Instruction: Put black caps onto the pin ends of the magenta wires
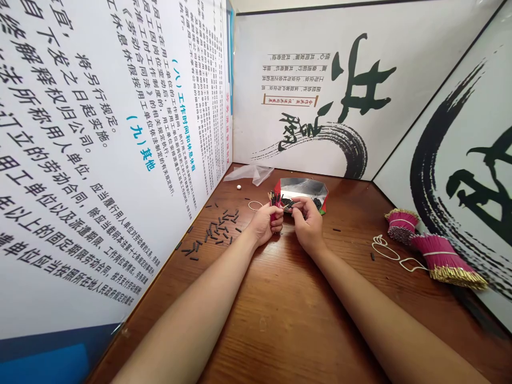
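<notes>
The left hand (267, 221) is closed in a fist around a small bunch of red wires (275, 201), which stand roughly upright out of its top, tips pointing away from the person. The right hand (307, 221) sits just beside it, fingers pinched narrow on something small and dark, likely one black sleeve, though it is too small to tell for sure. The pinch points left, toward the bunch's tips, so the two hands nearly touch, with the wires' long axis running up and away and the right hand's fingers meeting it from the side. Directly behind both hands lies an open foil bag (304, 189) with dark pieces inside, nearer the right hand. To the left, loose black sleeves (218, 226) are scattered on the wooden table (280, 309), with a rubber band (255, 205) and a clear plastic bag (250, 172) farther back. Well to the right lie two tied wire bundles (436, 250) and more rubber bands (386, 249).
</notes>
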Motion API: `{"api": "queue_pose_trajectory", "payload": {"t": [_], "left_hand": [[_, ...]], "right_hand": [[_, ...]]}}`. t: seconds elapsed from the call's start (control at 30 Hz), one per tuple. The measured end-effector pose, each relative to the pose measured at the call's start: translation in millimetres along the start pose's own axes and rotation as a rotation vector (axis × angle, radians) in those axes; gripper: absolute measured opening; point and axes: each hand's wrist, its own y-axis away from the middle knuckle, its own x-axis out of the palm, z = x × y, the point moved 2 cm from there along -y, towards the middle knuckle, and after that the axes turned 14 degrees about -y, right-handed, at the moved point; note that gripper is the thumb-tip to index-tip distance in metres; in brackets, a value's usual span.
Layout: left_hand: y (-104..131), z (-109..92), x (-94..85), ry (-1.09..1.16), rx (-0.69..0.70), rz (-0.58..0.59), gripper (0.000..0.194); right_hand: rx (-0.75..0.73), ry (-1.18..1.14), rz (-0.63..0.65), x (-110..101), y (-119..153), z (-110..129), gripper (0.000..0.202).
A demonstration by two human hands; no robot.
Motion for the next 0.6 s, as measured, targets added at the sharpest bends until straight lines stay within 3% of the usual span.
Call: {"api": "queue_pose_trajectory", "payload": {"t": [0.6], "left_hand": [[-0.6,3.7,2.0,-0.113,-0.015,0.013,0.024]], "right_hand": [[-0.044,0.088,0.052,1.8,1.6,10.8,0.016]]}}
